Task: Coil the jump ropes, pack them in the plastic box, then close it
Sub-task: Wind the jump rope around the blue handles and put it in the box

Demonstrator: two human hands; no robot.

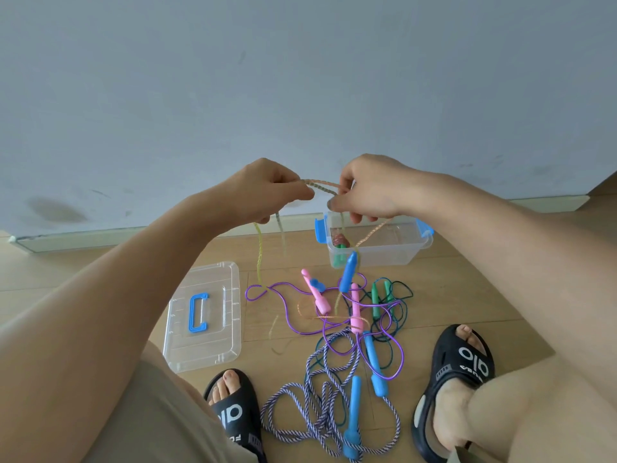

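Raised in front of me, my left hand point(267, 192) and my right hand point(364, 192) both pinch a multicoloured braided jump rope point(322, 186); its strands hang down, and one blue handle point(348, 273) dangles below my right hand. The open clear plastic box point(380, 253) with blue latches stands on the floor behind, with a coiled rope with green handles point(340, 250) inside. Its clear lid point(203, 332) with a blue handle lies to the left. On the floor lie tangled ropes: purple with pink handles point(315, 295), dark with green handles point(375, 300), and striped with blue handles point(354, 412).
A pale wall and a skirting board point(133, 233) run behind the box. My two feet in black sandals point(233, 412) point(457, 379) stand on the wooden floor on either side of the rope pile.
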